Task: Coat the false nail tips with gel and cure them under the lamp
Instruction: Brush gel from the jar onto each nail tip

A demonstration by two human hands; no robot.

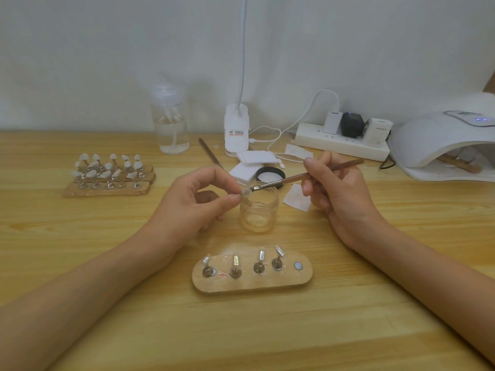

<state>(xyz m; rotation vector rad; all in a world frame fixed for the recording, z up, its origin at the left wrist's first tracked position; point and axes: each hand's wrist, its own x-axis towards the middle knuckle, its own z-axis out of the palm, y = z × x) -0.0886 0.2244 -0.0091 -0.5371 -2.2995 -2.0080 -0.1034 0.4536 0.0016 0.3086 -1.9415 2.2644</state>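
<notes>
False nail tip (245,192), small, translucent and curved, sits pinched between thumb and forefinger of the left hand (192,204), just above the mouth of the open jar (258,211). Whether its metal peg is under it I can't tell, as the fingers hide that.

Head view, the only one:
- Right hand (340,188) holds the brush (308,177) like a pen, with fingers curled round the brown wooden handle. Dark bristles touch the tip, or nearly.
- Step in hand, by my reading: laying gel on this tip. Best done with a light load and strokes from base to free edge, keeping gel off the pinching fingers. Working over the jar catches drips.
- Jar is clear and round, with little gel showing at the bottom. Its black lid (270,174) lies just behind.
- Near wooden stand (304,279) is an oval slab with four shiny metal pegs, all bare, and one vacant round magnet spot at its right end. That is probably where the tip goes.
- Far-left stands (107,171) carry many white tips.
- Curing lamp (439,145) is a white dome at the right, with a wooden stand inside.
- White square wipes (255,158) lie behind the jar.
- Table (80,263) is pale, grained wood.
</notes>
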